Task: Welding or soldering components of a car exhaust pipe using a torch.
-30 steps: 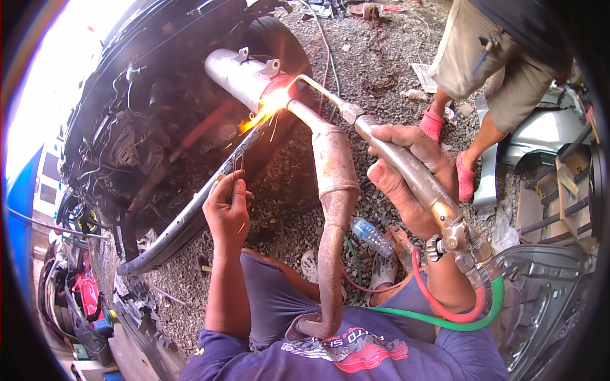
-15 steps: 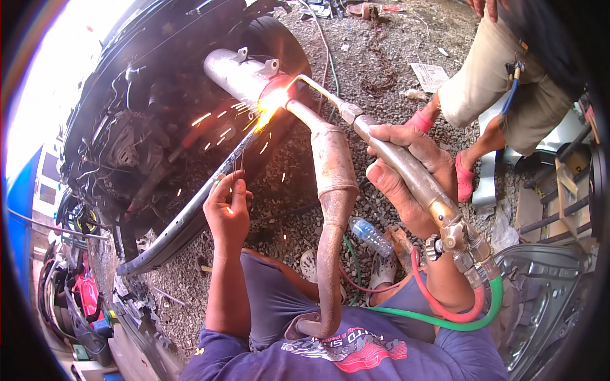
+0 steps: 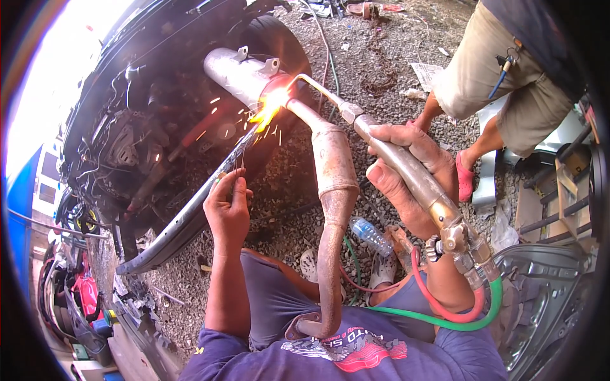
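Observation:
My right hand [image 3: 429, 152] is wrapped round the metal handle of a gas welding torch [image 3: 406, 166]. The torch's bent tip points at a glowing joint where a rusty exhaust pipe [image 3: 335, 162] meets a silver muffler [image 3: 232, 75]. Bright flame [image 3: 270, 108] and sparks hide the joint itself. My left hand [image 3: 229, 203] is closed in a pinch on thin wire [image 3: 243, 160] that rises toward the flame; its far end is lost in the glare. Toward my lap, the pipe's flanged lower end [image 3: 302, 324] rests against my shirt.
Red and green hoses [image 3: 467, 326] loop from the torch across my lap. A dark car body [image 3: 127, 120] and a long black strip [image 3: 184, 219] lie to the left. A plastic bottle [image 3: 370, 236] is on the gravel. At right stands a person in pink clogs [image 3: 465, 178].
The sparks have changed shape and seem fewer. The standing person's legs have shifted slightly left. My hands, the torch and the pipe stay nearly where they were.

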